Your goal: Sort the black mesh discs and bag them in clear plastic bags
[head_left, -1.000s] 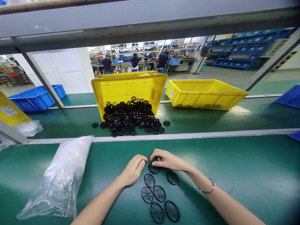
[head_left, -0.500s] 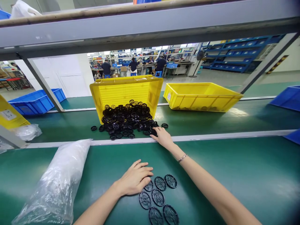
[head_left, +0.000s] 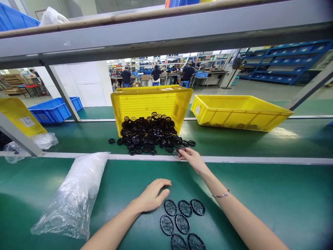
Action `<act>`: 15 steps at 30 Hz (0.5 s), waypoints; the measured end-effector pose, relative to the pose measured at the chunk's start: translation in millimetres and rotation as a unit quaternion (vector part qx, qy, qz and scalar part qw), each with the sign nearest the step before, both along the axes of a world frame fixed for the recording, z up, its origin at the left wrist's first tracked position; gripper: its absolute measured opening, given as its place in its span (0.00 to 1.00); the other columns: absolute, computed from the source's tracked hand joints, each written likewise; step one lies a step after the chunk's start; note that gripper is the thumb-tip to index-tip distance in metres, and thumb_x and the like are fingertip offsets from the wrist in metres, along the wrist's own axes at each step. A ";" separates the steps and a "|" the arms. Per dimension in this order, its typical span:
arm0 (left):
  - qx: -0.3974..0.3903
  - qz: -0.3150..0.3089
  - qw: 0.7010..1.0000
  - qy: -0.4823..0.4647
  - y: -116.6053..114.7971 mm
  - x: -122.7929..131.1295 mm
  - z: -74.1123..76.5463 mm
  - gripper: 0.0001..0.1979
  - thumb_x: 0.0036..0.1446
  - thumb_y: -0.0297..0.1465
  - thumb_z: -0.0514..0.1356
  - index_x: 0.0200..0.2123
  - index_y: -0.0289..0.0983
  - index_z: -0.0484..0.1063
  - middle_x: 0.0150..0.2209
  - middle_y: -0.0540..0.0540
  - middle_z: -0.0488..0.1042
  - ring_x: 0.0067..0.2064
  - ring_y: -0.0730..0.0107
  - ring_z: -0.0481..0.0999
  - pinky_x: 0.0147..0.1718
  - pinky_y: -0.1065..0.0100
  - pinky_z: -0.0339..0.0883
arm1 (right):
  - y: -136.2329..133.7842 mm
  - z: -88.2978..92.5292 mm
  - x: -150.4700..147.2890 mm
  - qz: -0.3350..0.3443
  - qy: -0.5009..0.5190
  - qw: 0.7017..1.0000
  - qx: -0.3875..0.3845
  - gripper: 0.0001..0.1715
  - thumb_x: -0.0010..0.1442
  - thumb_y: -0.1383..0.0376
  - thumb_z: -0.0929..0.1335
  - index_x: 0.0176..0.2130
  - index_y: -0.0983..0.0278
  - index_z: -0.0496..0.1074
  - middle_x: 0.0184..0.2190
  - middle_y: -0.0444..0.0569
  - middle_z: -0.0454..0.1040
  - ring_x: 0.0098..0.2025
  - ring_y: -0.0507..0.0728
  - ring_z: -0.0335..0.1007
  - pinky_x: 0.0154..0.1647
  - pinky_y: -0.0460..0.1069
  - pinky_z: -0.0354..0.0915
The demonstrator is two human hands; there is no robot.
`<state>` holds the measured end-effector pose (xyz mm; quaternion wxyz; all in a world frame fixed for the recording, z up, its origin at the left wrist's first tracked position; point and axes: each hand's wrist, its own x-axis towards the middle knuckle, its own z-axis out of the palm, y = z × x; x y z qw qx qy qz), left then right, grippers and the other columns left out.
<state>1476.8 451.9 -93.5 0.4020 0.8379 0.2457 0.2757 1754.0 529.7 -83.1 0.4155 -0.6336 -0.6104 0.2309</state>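
Between the fingers of my right hand (head_left: 194,159) is a black round spoked part (head_left: 177,152), lifted at the near edge of a heap of similar black parts (head_left: 148,133). The heap spills out of a yellow bin (head_left: 148,100) tipped on its side. My left hand (head_left: 154,196) hovers over or rests on the green surface, thumb and fingers apart, with nothing in it. Just right of it, several black spoked discs (head_left: 182,224) lie flat in loose rows.
A clear plastic bag with white contents (head_left: 75,194) lies at the left. Another yellow bin (head_left: 239,113) stands upright at the right, with dark parts inside. A blue bin (head_left: 54,109) is at the back left. A grey shelf beam (head_left: 156,36) crosses overhead. People work in the background.
My right hand has drawn a black spoked part away from the heap. My left hand has moved off the nearest disc, uncovering it. The view has shifted slightly left.
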 end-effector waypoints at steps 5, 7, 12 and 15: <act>-0.057 0.120 0.983 -0.124 6.7 1.5 -12.8 0.21 0.64 0.33 0.57 0.59 0.39 0.61 0.56 0.37 0.68 0.51 0.62 0.75 0.52 0.56 0.72 | -44.4 11.1 -45.3 0.135 0.151 0.976 -0.079 0.29 0.59 0.43 0.67 0.42 0.66 0.73 0.36 0.52 0.77 0.33 0.57 0.75 0.36 0.52 0.73; -0.022 0.150 0.979 -0.138 7.9 1.1 -18.5 0.26 0.62 0.33 0.61 0.61 0.41 0.58 0.56 0.38 0.67 0.48 0.64 0.75 0.50 0.56 0.73 | -60.2 15.4 -62.3 0.184 0.223 0.949 -0.124 0.28 0.57 0.44 0.70 0.42 0.66 0.73 0.35 0.49 0.75 0.33 0.55 0.72 0.37 0.51 0.72; 0.152 0.157 0.970 -0.104 8.1 -2.1 -24.4 0.29 0.59 0.33 0.64 0.62 0.45 0.58 0.56 0.41 0.65 0.56 0.59 0.70 0.55 0.53 0.70 | -80.4 19.9 -88.9 0.223 0.254 0.931 -0.139 0.27 0.56 0.43 0.71 0.40 0.64 0.72 0.35 0.46 0.73 0.34 0.55 0.71 0.40 0.52 0.70; 0.180 0.163 0.965 -0.097 9.4 -8.0 -21.3 0.24 0.61 0.33 0.63 0.59 0.44 0.63 0.53 0.42 0.68 0.55 0.61 0.71 0.54 0.56 0.71 | -82.6 15.8 -89.1 0.212 0.216 0.946 -0.113 0.28 0.59 0.41 0.67 0.39 0.63 0.72 0.37 0.48 0.74 0.40 0.58 0.71 0.43 0.53 0.70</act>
